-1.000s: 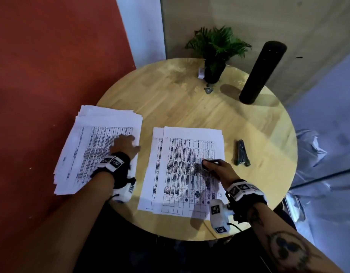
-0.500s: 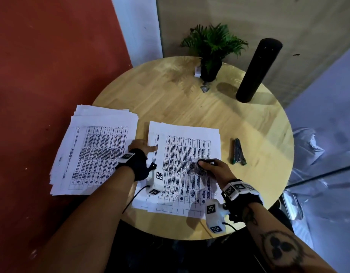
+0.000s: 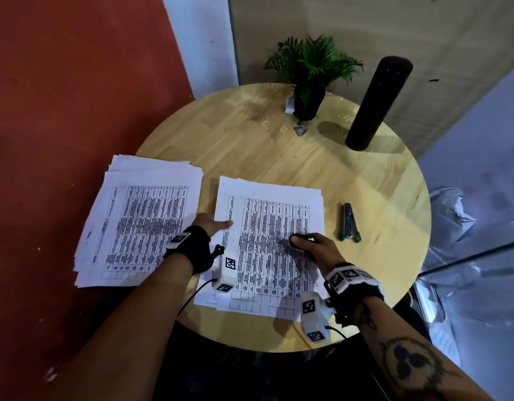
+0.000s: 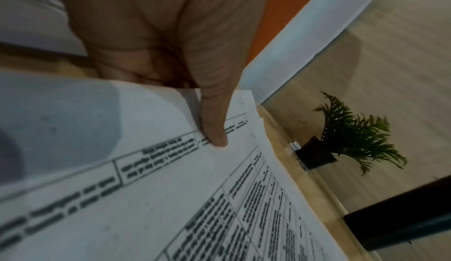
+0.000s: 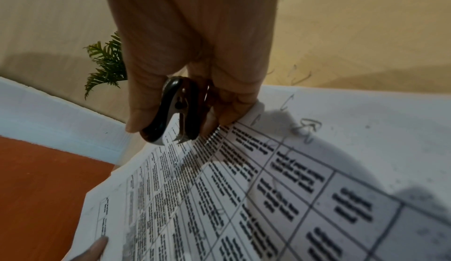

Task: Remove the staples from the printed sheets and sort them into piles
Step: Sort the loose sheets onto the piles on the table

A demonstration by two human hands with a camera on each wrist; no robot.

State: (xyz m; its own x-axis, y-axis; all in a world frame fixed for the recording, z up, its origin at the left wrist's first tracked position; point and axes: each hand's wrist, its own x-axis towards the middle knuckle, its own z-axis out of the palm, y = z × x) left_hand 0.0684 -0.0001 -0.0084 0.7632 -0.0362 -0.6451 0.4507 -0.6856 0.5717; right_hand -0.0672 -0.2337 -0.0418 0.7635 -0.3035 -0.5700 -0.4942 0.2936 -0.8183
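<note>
On the round wooden table (image 3: pixel 322 175) lies a pile of printed sheets (image 3: pixel 140 224) at the left and a second stack (image 3: pixel 267 250) in the middle. My left hand (image 3: pixel 216 224) pinches a sheet at the middle stack's left edge. Its thumb (image 4: pixel 214 130) lies on top and the fingers curl under the edge. My right hand (image 3: pixel 307 244) rests on the middle stack and grips a black staple remover (image 5: pixel 171 111), claws down on the top sheet. Bent loose staples (image 5: pixel 305 130) lie on the paper beside it.
A grey stapler (image 3: pixel 349 224) lies on the table right of the middle stack. At the back stand a potted plant (image 3: pixel 310 79) and a tall black cylinder (image 3: pixel 377 102), with a small metal piece (image 3: pixel 299 130) in front of the pot. Crumpled plastic (image 3: pixel 452 215) lies off the table's right edge.
My left hand has left the left pile and moved right to the edge of the middle stack, where it now pinches a sheet. The right hand has stayed on the stack with the remover.
</note>
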